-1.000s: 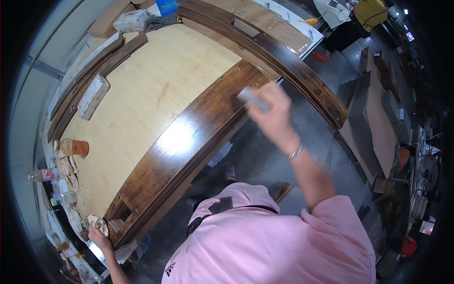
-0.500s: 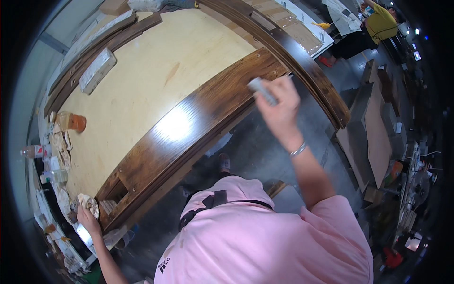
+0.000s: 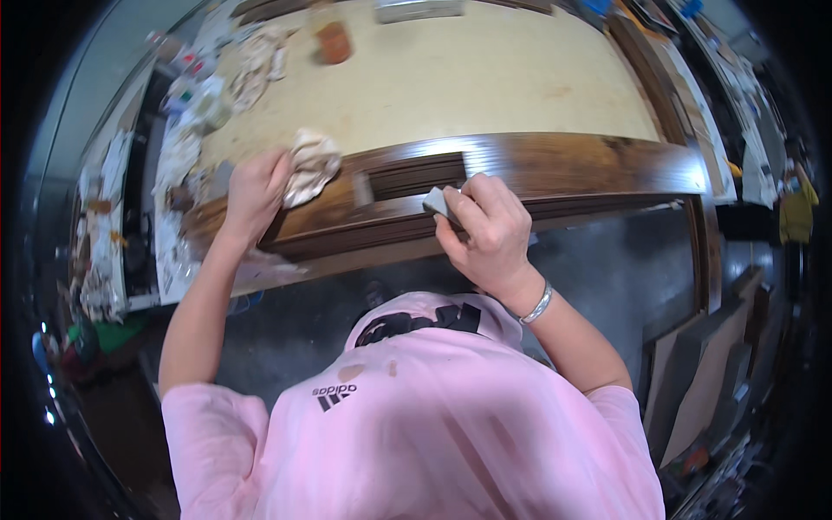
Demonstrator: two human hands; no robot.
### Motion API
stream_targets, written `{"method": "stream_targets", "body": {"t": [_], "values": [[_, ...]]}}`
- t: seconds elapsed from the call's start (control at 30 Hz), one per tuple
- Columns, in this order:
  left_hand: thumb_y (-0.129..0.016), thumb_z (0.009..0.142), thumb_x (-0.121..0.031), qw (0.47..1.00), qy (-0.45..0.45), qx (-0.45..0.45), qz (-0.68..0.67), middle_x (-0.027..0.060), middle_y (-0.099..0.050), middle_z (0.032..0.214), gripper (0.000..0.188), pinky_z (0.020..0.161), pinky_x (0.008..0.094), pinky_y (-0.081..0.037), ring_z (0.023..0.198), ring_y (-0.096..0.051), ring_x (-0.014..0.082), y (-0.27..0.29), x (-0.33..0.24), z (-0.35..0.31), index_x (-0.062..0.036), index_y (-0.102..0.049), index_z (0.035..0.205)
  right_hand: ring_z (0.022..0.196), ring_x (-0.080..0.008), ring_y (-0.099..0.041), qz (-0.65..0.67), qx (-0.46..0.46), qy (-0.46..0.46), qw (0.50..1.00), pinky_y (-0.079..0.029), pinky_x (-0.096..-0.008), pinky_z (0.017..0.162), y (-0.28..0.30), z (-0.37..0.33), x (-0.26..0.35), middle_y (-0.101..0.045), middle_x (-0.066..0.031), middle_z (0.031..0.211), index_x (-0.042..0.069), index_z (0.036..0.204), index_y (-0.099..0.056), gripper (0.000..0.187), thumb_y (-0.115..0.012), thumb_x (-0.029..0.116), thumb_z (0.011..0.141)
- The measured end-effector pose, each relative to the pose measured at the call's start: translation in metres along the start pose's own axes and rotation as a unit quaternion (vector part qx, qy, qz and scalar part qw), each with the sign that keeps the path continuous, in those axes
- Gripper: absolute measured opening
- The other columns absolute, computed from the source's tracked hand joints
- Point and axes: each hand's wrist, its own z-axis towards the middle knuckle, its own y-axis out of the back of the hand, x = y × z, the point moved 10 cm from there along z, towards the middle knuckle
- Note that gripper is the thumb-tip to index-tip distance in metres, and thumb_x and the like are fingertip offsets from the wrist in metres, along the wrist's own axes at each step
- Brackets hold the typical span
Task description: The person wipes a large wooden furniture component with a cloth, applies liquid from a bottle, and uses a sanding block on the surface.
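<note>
A long, glossy dark-brown wooden board (image 3: 563,162) lies along the table's near side, with a rectangular cut-out (image 3: 416,178) toward its left part. My left hand (image 3: 254,192) is closed on a crumpled cream rag (image 3: 314,163), held over the board's left end. Between the fingers and thumb of my right hand (image 3: 492,230) is a small grey block (image 3: 439,204), possibly a sanding sponge. The block is at the board's near edge, beside the cut-out's lower right corner. My fingers hide part of it.
The pale tabletop (image 3: 468,82) holds a jar of orange-brown liquid (image 3: 334,43) and more crumpled rags (image 3: 257,65). Plastic bottles (image 3: 178,56) stand at the left. Another brown wooden piece (image 3: 654,78) runs along the right side. Flat panels (image 3: 706,373) lean at the lower right.
My view has turned left. My right hand has brought the grey block from the board's right end to the cut-out. My left hand has moved the rag over the board.
</note>
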Motion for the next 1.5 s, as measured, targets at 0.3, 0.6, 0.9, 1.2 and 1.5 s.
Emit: {"method": "stream_targets", "body": {"t": [0.3,0.6,0.9,1.2,1.5], "values": [[-0.046,0.099,-0.030,0.990,-0.100,0.090,0.048,0.0228,-0.065,0.081,0.034,0.071,0.0525,-0.048,0.078,-0.063,0.0445,0.039,0.129,-0.010,-0.0045,-0.064,0.087,0.075,-0.0251,-0.056,0.059,0.068,0.130,0.987,-0.045,-0.0376,0.061,-0.180,0.038,0.185,-0.052,-0.0076,0.084,0.006,0.078,-0.059,0.020,-0.071,0.007,0.061],[-0.047,0.098,-0.033,0.992,-0.118,0.035,-0.025,0.0189,-0.067,0.080,0.032,0.069,0.0522,-0.050,0.076,-0.064,0.0422,0.047,0.130,-0.015,-0.0090,-0.066,0.088,0.075,-0.0247,-0.055,0.088,0.067,0.162,0.980,-0.046,-0.0371,0.061,-0.241,0.053,0.266,-0.052,-0.0068,0.084,0.007,0.076,-0.058,0.016,-0.069,0.009,0.065],[-0.049,0.096,-0.029,0.991,-0.118,-0.005,-0.056,0.0177,-0.067,0.079,0.030,0.067,0.0505,-0.052,0.075,-0.066,0.0396,0.046,0.124,-0.018,-0.0084,-0.066,0.083,0.079,-0.0225,-0.055,0.033,0.099,0.131,0.986,-0.044,-0.0335,0.065,-0.241,0.047,0.264,-0.052,-0.0063,0.084,0.006,0.081,-0.061,0.008,-0.063,0.011,0.075],[-0.055,0.094,-0.026,0.990,-0.123,-0.042,-0.063,0.0162,-0.067,0.079,0.025,0.066,0.0492,-0.050,0.075,-0.065,0.0379,0.061,0.131,-0.025,-0.0069,-0.066,0.084,0.070,-0.0247,-0.058,-0.088,-0.001,-0.136,0.987,-0.048,-0.0358,0.061,-0.059,-0.003,0.077,-0.059,-0.0086,0.082,0.004,0.096,-0.073,0.024,-0.077,0.003,0.073],[-0.071,0.083,-0.026,0.955,-0.242,-0.077,-0.154,0.0163,-0.068,0.101,0.036,0.086,0.0432,-0.050,0.099,-0.062,0.0341,0.082,0.016,-0.048,-0.0021,-0.067,0.110,0.094,-0.0172,-0.067,0.486,-0.101,-0.333,0.802,-0.054,-0.0330,0.088,-0.097,0.028,0.084,-0.070,-0.0094,0.101,-0.007,0.118,-0.065,0.032,-0.070,0.000,0.088]]}}
